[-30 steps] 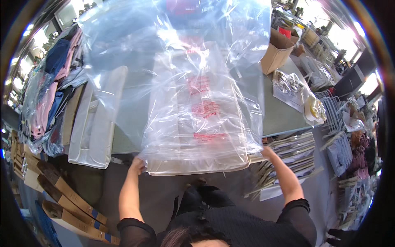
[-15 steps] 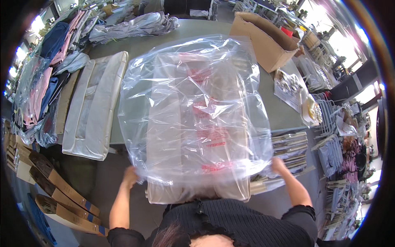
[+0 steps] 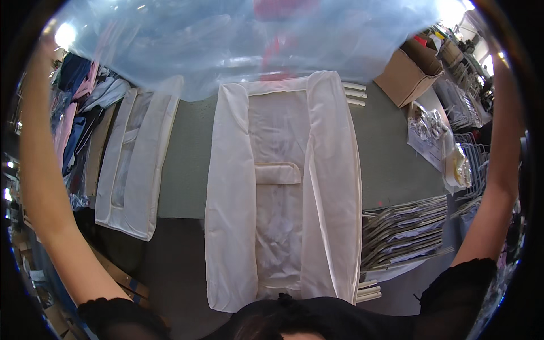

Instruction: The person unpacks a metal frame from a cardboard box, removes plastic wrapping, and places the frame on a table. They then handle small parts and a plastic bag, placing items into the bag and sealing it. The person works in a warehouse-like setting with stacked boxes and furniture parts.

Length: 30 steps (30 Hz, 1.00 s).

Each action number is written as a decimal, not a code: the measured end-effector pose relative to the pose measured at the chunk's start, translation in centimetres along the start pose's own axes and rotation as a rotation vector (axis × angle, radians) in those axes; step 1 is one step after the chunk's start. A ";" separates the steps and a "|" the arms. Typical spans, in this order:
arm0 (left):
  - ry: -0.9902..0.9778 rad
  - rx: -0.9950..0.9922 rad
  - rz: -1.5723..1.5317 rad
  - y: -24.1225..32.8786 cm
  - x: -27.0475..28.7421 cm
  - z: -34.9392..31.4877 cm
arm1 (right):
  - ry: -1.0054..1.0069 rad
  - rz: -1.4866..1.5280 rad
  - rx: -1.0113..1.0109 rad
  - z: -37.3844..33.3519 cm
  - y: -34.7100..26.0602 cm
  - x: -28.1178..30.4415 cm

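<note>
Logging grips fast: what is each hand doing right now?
Left hand: out of frame above, state cannot be told; its forearm rises toward the clear plastic bag.
Right hand: also out of frame, cannot be told.

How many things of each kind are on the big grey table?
Folded cream garments: 2, a big one and a smaller one
Clear plastic bag, raised above: 1
Cardboard box: 1
Stack of hangers: 1
Total: 5
</note>
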State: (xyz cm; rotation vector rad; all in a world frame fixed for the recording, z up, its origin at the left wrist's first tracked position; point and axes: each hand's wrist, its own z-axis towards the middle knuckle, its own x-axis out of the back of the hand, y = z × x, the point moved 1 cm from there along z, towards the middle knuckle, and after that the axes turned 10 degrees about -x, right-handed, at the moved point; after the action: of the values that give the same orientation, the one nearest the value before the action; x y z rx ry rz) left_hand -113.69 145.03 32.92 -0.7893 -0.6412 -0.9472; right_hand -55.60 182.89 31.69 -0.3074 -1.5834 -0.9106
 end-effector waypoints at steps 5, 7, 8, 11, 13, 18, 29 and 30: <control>0.332 -0.473 -0.031 10.2 -3.9 7.0 | 0.426 -0.655 -0.036 5.9 1.6 -5.3; -0.254 -0.572 0.383 17.9 -8.8 4.8 | 0.375 -0.787 -0.076 6.5 4.2 -11.2; -0.193 -0.758 0.404 15.7 -12.2 2.9 | 0.386 -0.758 -0.093 7.8 4.1 -14.7; -0.243 -0.570 0.355 14.3 -21.2 0.9 | 0.439 -0.555 -0.221 9.4 6.3 -25.6; -0.179 -0.544 0.384 15.4 -27.1 0.3 | 0.472 -0.441 -0.320 10.1 7.3 -31.2; -0.059 -0.059 0.005 15.8 -34.9 3.7 | 0.204 0.038 -0.692 10.7 7.9 -38.4; -0.316 0.233 -0.166 10.5 -35.0 -1.4 | -0.139 1.290 -0.735 -1.1 -5.3 -27.2; -0.314 0.287 -0.172 9.7 -34.7 -1.2 | -0.185 1.349 -0.673 -2.1 -5.1 -25.1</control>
State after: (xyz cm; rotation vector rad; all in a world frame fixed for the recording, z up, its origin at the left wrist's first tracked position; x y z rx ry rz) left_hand -120.37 163.34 2.55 -0.6366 -1.1071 -0.8670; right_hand -51.35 185.42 6.50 -1.7081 -0.8069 -0.2686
